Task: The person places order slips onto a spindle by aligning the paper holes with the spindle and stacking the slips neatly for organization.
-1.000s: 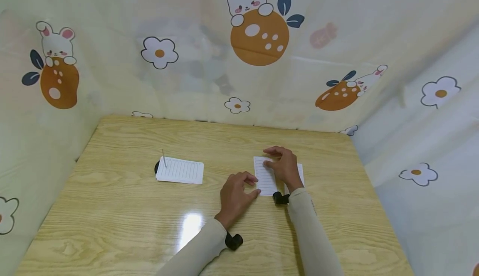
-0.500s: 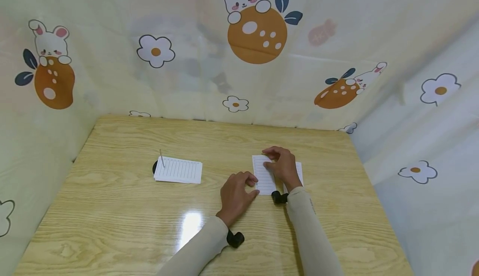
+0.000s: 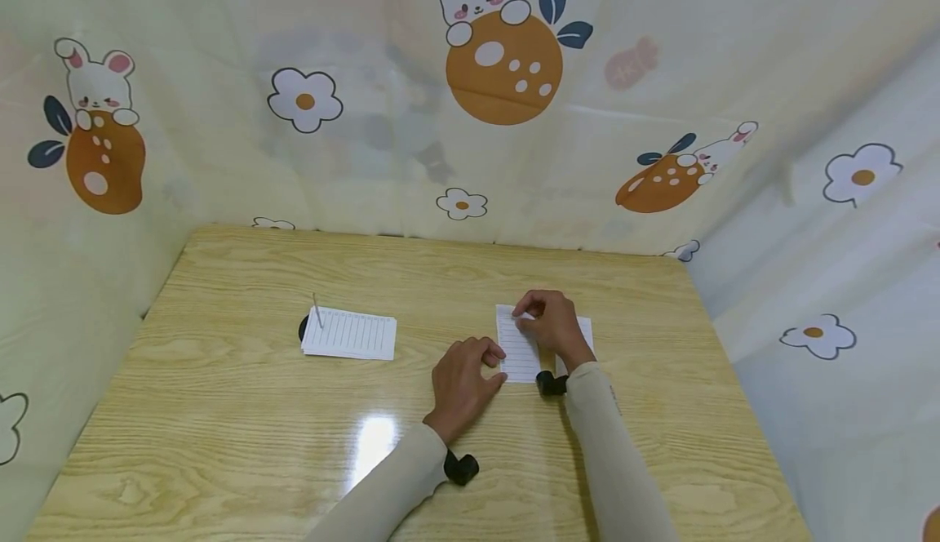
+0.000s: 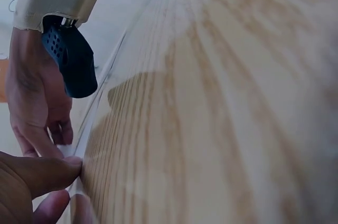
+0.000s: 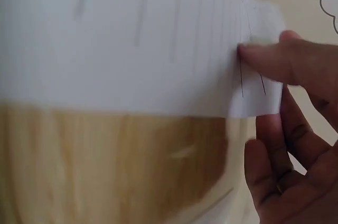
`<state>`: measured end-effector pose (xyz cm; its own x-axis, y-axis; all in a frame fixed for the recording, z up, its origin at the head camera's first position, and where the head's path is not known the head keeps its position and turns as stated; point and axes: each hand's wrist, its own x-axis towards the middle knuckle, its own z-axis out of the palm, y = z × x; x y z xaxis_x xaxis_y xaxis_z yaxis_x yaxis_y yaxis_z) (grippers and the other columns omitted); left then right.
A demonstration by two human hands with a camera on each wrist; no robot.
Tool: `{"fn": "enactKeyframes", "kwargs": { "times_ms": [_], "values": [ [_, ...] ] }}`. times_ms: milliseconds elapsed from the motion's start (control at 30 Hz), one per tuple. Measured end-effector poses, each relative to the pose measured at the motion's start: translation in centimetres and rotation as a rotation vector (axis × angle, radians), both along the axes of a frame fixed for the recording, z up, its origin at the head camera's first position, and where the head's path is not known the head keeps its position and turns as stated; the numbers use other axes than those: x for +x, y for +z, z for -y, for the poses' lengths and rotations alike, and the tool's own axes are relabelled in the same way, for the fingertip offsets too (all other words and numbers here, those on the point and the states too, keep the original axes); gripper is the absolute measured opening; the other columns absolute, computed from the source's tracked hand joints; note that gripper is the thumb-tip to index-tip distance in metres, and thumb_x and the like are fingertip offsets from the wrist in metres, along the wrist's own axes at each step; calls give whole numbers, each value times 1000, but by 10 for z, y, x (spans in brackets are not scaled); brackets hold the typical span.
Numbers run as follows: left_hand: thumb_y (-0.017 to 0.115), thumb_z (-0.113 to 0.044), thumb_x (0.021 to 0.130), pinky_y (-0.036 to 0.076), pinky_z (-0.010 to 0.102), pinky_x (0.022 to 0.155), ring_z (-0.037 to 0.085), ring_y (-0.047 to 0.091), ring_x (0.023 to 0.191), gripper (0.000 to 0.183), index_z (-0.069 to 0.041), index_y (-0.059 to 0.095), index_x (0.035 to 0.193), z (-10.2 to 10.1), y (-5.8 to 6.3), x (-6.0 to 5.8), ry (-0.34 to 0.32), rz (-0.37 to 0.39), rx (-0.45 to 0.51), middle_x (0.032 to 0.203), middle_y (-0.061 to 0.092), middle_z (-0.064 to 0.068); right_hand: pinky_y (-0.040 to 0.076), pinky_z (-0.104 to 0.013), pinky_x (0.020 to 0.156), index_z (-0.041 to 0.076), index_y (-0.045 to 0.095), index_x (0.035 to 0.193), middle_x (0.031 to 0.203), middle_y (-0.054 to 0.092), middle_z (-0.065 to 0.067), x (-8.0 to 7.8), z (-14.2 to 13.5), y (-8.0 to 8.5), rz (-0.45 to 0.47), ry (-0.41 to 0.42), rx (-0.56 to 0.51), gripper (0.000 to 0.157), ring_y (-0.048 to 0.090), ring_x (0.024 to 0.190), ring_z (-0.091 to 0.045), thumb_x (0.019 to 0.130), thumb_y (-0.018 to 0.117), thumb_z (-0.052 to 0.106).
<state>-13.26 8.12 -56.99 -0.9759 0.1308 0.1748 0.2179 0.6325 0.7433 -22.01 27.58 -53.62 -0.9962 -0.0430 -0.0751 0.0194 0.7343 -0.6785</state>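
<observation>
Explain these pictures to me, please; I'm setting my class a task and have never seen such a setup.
There is no machine here: you see a person's left hand and right hand, both bare. The wide picture comes from a camera worn on the head; the two close-ups come from small cameras on the wrists. On the wood-grain table lies a lined sheet, with a second sheet partly hidden behind the right hand. Further left is a lined paper stack, with a thin pin standing up at one end. The right hand pinches the lined sheet's far end; the left hand rests at its left edge.
</observation>
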Motion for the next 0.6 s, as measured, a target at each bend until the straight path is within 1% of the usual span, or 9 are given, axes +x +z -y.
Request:
{"fn": "enactKeyframes", "kwargs": {
  "times_ms": [67,133,200,300,367,533,600],
  "values": [
    [94,-25,78,42,20,65,9,62,85,27,-29,76,98,1,0,0,-5,-4,4,91,72,-11,55,-49,99,18,79,92,113,77,-7,1,-2,3,6,28,8,14,72,110,-28,91,81,4],
    [94,-24,78,42,20,65,10,62,85,27,-29,76,98,2,0,0,-7,-7,7,91,72,-11,55,-50,99,19,80,93,116,77,-6,2,-3,6,3,49,14,14,72,111,-29,92,81,5],
    [94,-24,78,42,20,65,10,62,86,27,-29,76,98,3,0,0,-6,-9,9,91,71,-10,55,-48,93,20,81,94,117,77,-6,3,-5,10,-10,70,28,13,69,104,-29,93,80,6],
    [94,-24,77,42,21,65,11,61,86,27,-28,76,97,3,0,0,-4,-12,16,92,70,-9,50,-41,82,21,82,95,116,77,-4,5,-8,15,-24,87,32,13,61,91,-27,95,79,8],
    [94,-23,77,42,21,66,12,61,87,28,-28,76,98,3,0,1,-5,-12,18,93,70,-8,48,-38,79,21,83,95,116,77,-4,7,-11,18,-29,90,23,15,59,88,-24,95,78,8],
    [94,-21,77,46,25,69,14,63,91,30,-26,76,101,5,0,2,-13,-15,20,98,70,-6,48,-33,73,20,85,96,116,78,-4,9,-20,21,-25,72,-52,17,58,86,-20,95,77,5],
    [94,-20,78,46,26,70,15,63,91,30,-25,77,102,6,1,3,-18,-14,32,100,71,-5,47,-31,69,20,85,96,115,78,-4,11,-23,22,-17,58,-99,17,55,78,-18,95,77,5]
  ]
}}
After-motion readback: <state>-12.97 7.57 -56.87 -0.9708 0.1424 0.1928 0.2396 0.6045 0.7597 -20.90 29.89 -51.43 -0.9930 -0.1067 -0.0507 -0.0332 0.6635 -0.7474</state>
